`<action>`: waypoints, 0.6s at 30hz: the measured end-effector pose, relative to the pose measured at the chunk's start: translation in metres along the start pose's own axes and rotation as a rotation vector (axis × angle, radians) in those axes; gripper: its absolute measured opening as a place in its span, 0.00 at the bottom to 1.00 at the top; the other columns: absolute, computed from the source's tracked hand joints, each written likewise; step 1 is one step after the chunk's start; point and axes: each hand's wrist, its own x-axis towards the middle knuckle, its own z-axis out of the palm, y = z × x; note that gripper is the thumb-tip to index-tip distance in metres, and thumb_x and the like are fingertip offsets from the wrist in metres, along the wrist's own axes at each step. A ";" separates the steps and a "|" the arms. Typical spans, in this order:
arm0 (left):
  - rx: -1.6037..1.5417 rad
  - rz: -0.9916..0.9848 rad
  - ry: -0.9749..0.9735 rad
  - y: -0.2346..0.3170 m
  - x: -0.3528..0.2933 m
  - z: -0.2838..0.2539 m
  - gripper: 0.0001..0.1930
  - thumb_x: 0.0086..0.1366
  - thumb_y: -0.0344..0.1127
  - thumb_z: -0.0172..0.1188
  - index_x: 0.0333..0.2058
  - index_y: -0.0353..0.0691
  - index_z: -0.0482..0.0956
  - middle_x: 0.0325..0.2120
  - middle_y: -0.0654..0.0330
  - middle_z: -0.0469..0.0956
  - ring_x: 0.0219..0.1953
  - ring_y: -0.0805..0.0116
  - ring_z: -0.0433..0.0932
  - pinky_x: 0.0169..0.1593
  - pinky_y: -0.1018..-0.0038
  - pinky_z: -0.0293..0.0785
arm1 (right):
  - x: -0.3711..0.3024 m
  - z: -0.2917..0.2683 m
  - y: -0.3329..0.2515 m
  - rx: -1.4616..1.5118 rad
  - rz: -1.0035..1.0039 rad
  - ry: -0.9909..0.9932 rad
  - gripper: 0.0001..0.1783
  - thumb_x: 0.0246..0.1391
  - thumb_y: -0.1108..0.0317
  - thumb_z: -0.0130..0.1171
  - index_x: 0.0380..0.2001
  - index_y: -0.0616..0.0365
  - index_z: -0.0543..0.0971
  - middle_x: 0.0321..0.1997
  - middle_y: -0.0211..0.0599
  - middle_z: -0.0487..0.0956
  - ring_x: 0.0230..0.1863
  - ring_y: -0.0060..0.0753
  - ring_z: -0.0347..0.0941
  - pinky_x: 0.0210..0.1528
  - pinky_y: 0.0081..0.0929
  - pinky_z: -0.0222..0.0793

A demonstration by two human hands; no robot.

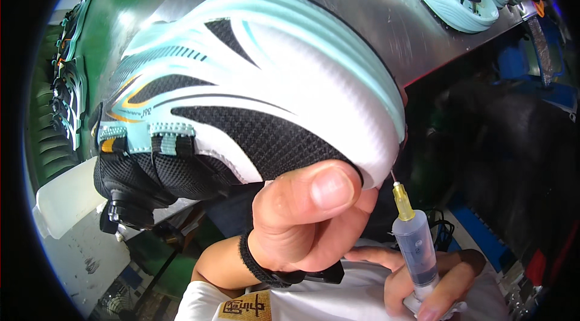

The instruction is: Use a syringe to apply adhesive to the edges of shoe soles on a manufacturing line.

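A white, mint-green and black sneaker point(296, 91) is being held sole-up, toe rightward, while a translucent syringe point(417, 242) with a yellow needle hub point(403, 201) is pointing upward toward its toe.

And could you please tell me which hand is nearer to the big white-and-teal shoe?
Left: the left hand grips the shoe near its toe. The right hand is apart from it, lower and to the right, holding the syringe.
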 end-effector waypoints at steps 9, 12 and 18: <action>0.016 0.020 0.070 0.005 -0.004 0.018 0.28 0.55 0.35 0.61 0.54 0.38 0.64 0.53 0.59 0.67 0.60 0.64 0.61 0.61 0.66 0.61 | 0.023 -0.015 0.002 -0.041 0.450 0.056 0.13 0.43 0.69 0.58 0.34 0.59 0.71 0.18 0.40 0.71 0.21 0.31 0.68 0.28 0.28 0.65; 0.018 0.033 0.089 0.006 -0.004 0.023 0.27 0.56 0.36 0.60 0.53 0.38 0.64 0.52 0.58 0.67 0.59 0.64 0.61 0.60 0.66 0.62 | 0.025 -0.019 0.004 -0.050 0.434 0.045 0.14 0.43 0.70 0.58 0.35 0.58 0.71 0.22 0.40 0.71 0.24 0.32 0.69 0.31 0.29 0.65; 0.024 0.064 0.110 0.007 -0.004 0.029 0.24 0.58 0.37 0.58 0.52 0.37 0.65 0.51 0.57 0.69 0.58 0.62 0.63 0.60 0.65 0.63 | 0.014 -0.014 0.023 -0.241 -0.022 0.015 0.16 0.42 0.71 0.59 0.37 0.57 0.72 0.31 0.42 0.72 0.30 0.35 0.70 0.37 0.30 0.65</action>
